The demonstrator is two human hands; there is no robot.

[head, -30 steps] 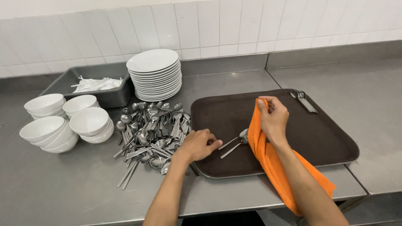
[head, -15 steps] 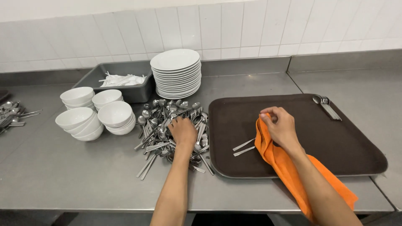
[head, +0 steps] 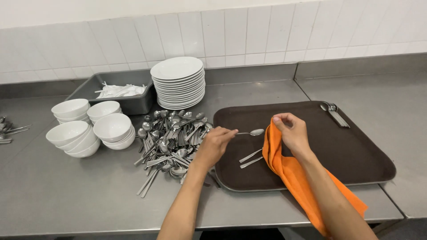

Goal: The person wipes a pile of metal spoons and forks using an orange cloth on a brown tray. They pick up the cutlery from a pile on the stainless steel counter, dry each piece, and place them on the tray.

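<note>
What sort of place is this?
Probably a restaurant or canteen kitchen: a steel counter carries a plate stack, stacked bowls and a cutlery heap; the left hand holds a spoon.

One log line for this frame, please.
left hand: holds spoon | right hand: holds cloth | over tray

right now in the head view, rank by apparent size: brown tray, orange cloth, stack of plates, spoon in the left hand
1. brown tray
2. orange cloth, though it hangs nearer the camera, so this place is unsure
3. stack of plates
4. spoon, held by the left hand
</note>
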